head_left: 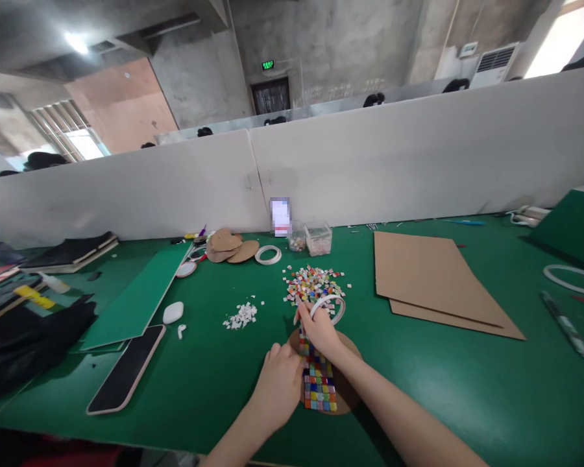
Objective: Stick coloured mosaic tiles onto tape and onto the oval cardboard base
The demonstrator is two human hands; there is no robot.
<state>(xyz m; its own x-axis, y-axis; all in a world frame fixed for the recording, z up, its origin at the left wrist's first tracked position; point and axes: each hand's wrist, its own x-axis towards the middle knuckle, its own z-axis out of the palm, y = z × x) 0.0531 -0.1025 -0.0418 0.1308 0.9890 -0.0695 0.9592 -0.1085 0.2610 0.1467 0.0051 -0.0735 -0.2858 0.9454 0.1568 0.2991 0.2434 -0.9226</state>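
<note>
A round brown cardboard disc (pixel 346 391) lies on the green table near the front edge. A strip of small coloured mosaic tiles (pixel 318 384) is laid across it. My left hand (pixel 278 383) rests on the disc's left edge, fingers curled beside the tiles. At the far end of the tile strip, my right hand (pixel 318 327) pinches something small between its fingertips; what it is cannot be made out. Just beyond it lie a white tape ring (pixel 339 306) and a loose pile of coloured tiles (pixel 312 283).
A heap of white tile bits (pixel 241 316) lies to the left. A phone (pixel 126 370), earbud case (pixel 173 312) and green board (pixel 141 296) sit further left. Cardboard sheets (pixel 433 279) lie to the right. Clear tile boxes (pixel 318 237) stand by the white partition (pixel 350 168).
</note>
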